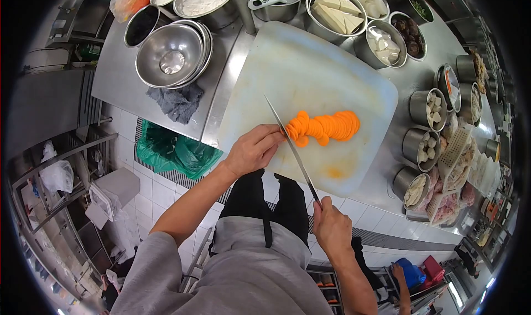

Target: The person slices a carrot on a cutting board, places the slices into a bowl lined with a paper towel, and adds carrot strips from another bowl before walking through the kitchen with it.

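A row of thin orange carrot slices [332, 127] lies overlapped on a large white cutting board [276, 60]. My right hand [333, 226] is wrapped round the handle of a long knife [298, 159], whose blade points up and left across the board. The blade stands at the left end of the slices. Just left of the blade, my left hand [255, 150] has its fingers bent and pressed together at the carrot's end; what they hold is mostly hidden under the fingertips.
Stacked steel bowls [166, 55] and a grey cloth [176, 101] lie on the left counter. Containers of white blocks [337, 13] and other food line the board's far and right sides. A green-lined bin [174, 149] is below left. Another person's arm [404, 290] shows at lower right.
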A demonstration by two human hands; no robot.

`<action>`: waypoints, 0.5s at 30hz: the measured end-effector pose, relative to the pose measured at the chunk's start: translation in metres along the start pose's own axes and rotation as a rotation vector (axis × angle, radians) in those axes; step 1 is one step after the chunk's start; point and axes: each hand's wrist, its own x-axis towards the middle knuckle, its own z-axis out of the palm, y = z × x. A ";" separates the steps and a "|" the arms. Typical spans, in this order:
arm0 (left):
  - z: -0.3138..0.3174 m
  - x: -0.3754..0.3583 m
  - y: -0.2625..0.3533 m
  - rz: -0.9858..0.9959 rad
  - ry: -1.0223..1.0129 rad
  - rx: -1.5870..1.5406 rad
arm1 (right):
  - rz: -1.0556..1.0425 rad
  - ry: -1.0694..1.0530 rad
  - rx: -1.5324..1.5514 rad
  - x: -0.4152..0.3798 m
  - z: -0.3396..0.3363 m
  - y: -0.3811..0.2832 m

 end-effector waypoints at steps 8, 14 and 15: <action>0.001 -0.001 -0.001 -0.004 0.010 -0.002 | -0.006 0.006 -0.006 -0.009 -0.006 0.002; 0.000 0.004 0.002 0.024 0.064 0.010 | 0.004 -0.006 -0.014 -0.013 -0.009 0.000; 0.000 0.005 0.003 0.024 0.063 0.009 | 0.009 -0.016 -0.026 -0.013 -0.009 -0.001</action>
